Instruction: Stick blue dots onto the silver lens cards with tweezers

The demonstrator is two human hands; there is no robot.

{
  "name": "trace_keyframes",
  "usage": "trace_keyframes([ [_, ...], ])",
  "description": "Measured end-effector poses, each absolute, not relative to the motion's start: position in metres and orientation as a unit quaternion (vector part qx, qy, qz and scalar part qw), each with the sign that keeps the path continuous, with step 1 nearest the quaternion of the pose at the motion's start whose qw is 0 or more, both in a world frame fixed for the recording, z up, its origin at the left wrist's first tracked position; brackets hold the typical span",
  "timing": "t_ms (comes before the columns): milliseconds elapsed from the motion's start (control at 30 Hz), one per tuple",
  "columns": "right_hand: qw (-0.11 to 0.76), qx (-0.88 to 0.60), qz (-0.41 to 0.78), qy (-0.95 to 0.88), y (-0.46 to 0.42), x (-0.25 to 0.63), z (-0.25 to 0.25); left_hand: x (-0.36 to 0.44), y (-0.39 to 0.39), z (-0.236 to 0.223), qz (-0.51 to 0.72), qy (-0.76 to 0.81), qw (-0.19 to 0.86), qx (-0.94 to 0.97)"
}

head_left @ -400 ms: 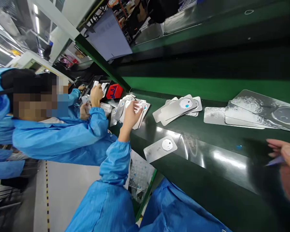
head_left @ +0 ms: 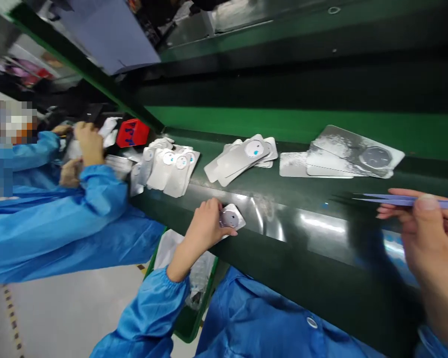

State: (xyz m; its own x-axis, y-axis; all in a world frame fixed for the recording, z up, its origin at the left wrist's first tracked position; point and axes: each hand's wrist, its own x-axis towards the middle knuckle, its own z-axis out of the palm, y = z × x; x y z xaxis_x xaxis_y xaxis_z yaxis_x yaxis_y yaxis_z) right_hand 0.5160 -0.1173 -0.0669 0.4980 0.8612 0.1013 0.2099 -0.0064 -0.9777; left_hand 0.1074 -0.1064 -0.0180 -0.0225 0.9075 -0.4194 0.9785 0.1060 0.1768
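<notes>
My left hand (head_left: 205, 226) is closed on a small silver plate with a round white disc (head_left: 231, 218), gripping its near end where it lies on the dark green conveyor belt (head_left: 302, 238). At the right edge my right hand (head_left: 429, 238) pinches thin lilac tweezers (head_left: 381, 199), whose tips point left above the belt. Farther back on the belt lie three heaps of the same silver plates: one at the left (head_left: 171, 169), one in the middle (head_left: 242, 156) and a larger, flatter one at the right (head_left: 354, 154).
A co-worker in a blue coat (head_left: 59, 219) works at the left, hands (head_left: 85, 144) near a red box (head_left: 132, 132). A green bin with clear bags (head_left: 194, 293) hangs below the belt's near edge. A raised green rail (head_left: 283, 122) runs behind the plates.
My left hand left the left heap of plates and came back toward me onto the single plate. My right hand with the tweezers rose farther into view. The camera swung left.
</notes>
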Motion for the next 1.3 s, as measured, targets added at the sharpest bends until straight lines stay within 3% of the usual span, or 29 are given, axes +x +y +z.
trace_keyframes([
  [167,0.533,-0.647,0.304,-0.452,-0.135,0.531,-0.062,0.096,-0.096,0.008,0.078,0.635,0.344,0.687],
  [300,0.493,-0.631,0.339,-0.494,-0.155,0.548,-0.076,0.125,-0.082,0.025,0.167,0.479,0.535,0.676],
  [467,0.433,-0.63,0.337,-0.549,-0.166,0.555,-0.088,0.221,-0.063,-0.015,0.221,0.328,0.808,0.437],
  [533,0.4,-0.613,0.362,-0.576,-0.169,0.556,-0.088,0.257,-0.056,-0.039,0.223,0.28,0.867,0.346],
  [700,0.383,-0.606,0.348,-0.605,-0.177,0.554,-0.085,0.291,-0.046,-0.072,0.197,0.303,0.874,0.324],
  [933,0.368,-0.572,0.393,-0.619,-0.176,0.566,-0.089,0.286,-0.045,-0.077,0.197,0.286,0.878,0.33],
  [1067,0.439,-0.566,0.428,-0.551,-0.17,0.564,-0.085,0.288,-0.046,-0.078,0.214,0.234,0.871,0.376],
  [1200,0.539,-0.562,0.39,-0.491,-0.15,0.533,-0.065,0.289,-0.053,-0.077,0.22,0.226,0.87,0.379],
  [1300,0.55,-0.578,0.369,-0.476,-0.131,0.509,-0.053,0.289,-0.057,-0.078,0.212,0.234,0.874,0.37],
])
